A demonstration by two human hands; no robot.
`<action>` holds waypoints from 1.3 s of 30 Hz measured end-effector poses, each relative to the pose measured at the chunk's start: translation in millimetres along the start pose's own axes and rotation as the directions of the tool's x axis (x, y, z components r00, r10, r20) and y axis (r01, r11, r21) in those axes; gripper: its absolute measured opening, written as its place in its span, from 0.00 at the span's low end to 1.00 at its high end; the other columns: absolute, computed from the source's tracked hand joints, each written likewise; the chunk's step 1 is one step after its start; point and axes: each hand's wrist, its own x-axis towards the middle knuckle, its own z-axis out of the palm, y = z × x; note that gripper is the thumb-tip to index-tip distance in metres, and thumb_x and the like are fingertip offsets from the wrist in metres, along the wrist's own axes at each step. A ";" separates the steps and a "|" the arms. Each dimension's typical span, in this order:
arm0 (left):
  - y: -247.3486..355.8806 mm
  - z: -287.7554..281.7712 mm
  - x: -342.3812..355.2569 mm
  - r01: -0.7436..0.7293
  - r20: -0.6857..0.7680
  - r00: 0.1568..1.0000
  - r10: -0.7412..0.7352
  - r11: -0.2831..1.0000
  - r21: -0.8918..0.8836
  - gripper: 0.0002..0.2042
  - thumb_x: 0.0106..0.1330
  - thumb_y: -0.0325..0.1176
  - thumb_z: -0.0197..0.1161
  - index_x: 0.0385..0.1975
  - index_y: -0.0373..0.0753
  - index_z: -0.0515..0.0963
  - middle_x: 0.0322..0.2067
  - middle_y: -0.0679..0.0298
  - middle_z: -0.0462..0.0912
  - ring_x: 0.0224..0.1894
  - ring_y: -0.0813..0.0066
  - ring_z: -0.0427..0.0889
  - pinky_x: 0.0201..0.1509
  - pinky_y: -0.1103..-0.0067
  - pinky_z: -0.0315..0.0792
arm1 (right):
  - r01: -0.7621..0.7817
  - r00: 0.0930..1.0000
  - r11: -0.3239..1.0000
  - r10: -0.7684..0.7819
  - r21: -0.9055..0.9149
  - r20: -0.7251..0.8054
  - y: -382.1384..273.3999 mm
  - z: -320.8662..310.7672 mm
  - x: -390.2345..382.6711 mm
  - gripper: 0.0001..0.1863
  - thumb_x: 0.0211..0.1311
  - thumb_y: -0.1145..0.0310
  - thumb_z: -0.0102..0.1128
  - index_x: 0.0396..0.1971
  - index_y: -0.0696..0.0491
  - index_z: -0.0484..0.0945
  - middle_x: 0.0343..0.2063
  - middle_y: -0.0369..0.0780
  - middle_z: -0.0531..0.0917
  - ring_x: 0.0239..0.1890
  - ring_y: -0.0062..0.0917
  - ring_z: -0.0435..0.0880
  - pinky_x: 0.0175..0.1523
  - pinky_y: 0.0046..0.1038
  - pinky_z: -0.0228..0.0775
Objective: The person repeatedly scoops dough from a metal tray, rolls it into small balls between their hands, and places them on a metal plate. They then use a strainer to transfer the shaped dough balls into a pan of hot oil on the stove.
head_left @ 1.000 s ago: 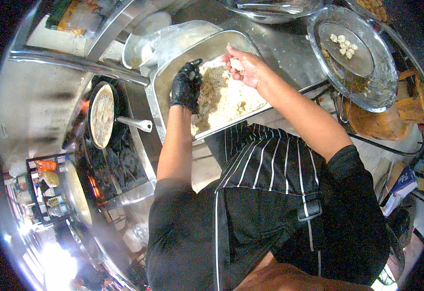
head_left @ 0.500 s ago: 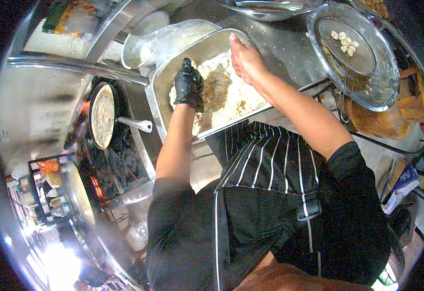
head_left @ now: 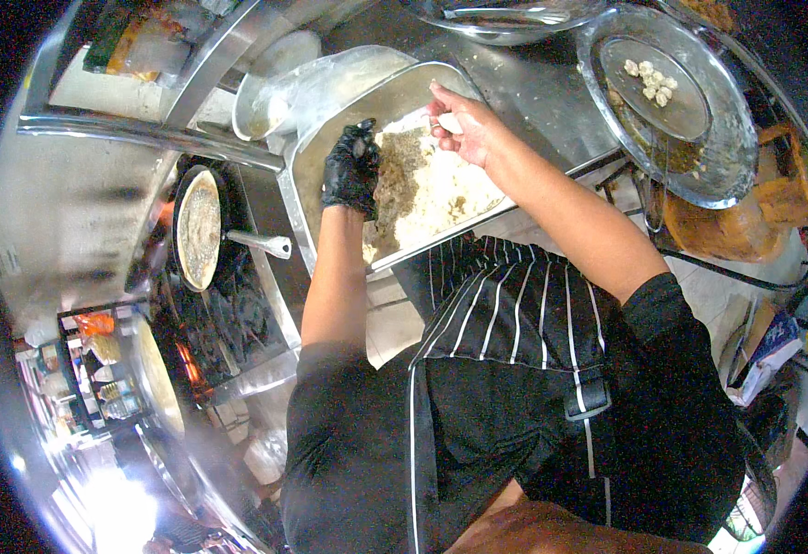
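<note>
Curled since the earlier frame, the right hand (head_left: 474, 138) is narrowed on a pale lump (head_left: 450, 123) over the tray (head_left: 306, 189). By its left wall the gloved left hand (head_left: 349, 174) is bent, its grip untellable; both are best kept low.

A metal wall (head_left: 76, 208) and, lower, glaring light (head_left: 113, 506) lie left of the left hand (head_left: 350, 171); pale floor tiles (head_left: 395, 325) show below.

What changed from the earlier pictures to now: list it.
Since half a second ago, the right hand has turned its palm into view, fingers curling; a pale lump shows there again. The gloved left hand has rolled slightly. The metal tray and large metal bowl stayed put.
</note>
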 end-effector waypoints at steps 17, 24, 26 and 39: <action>-10.6 24.5 -8.5 -0.177 -0.221 0.934 0.282 0.900 0.399 0.21 0.64 0.52 0.47 0.10 0.51 0.61 0.06 0.76 0.57 0.07 0.79 0.55 0.11 0.79 0.49 | 0.182 0.982 0.954 -0.190 -0.239 -0.009 -3.4 12.0 -16.5 0.27 0.52 0.39 0.52 0.10 0.47 0.64 0.06 0.29 0.61 0.04 0.15 0.55 0.08 0.21 0.45; -2.6 25.9 -0.5 -0.600 0.525 0.800 0.291 0.401 0.692 0.16 0.59 0.27 0.55 0.48 0.34 0.70 0.44 0.59 0.75 0.47 0.70 0.73 0.53 0.77 0.65 | 0.378 0.869 0.919 -0.393 0.110 0.300 -3.0 9.5 -68.6 0.11 0.53 0.66 0.61 0.25 0.56 0.70 0.25 0.40 0.79 0.19 0.26 0.79 0.18 0.22 0.71; 5.5 26.5 -20.4 -0.660 0.541 0.734 0.411 0.242 0.711 0.14 0.59 0.27 0.54 0.47 0.38 0.70 0.42 0.59 0.76 0.43 0.73 0.74 0.47 0.78 0.68 | 0.385 0.870 0.916 -0.400 0.108 0.288 -28.3 14.2 -101.1 0.11 0.53 0.67 0.61 0.26 0.56 0.68 0.25 0.41 0.79 0.20 0.27 0.80 0.18 0.23 0.72; -15.9 215.7 1.4 -0.188 0.510 0.860 0.024 0.943 0.273 0.15 0.66 0.43 0.45 0.19 0.46 0.68 0.13 0.69 0.65 0.15 0.81 0.66 0.15 0.84 0.58 | 0.669 0.638 0.711 -0.699 -0.217 -0.323 -131.3 -99.8 -203.4 0.26 0.58 0.43 0.49 0.13 0.49 0.61 0.09 0.30 0.61 0.08 0.11 0.54 0.10 0.15 0.42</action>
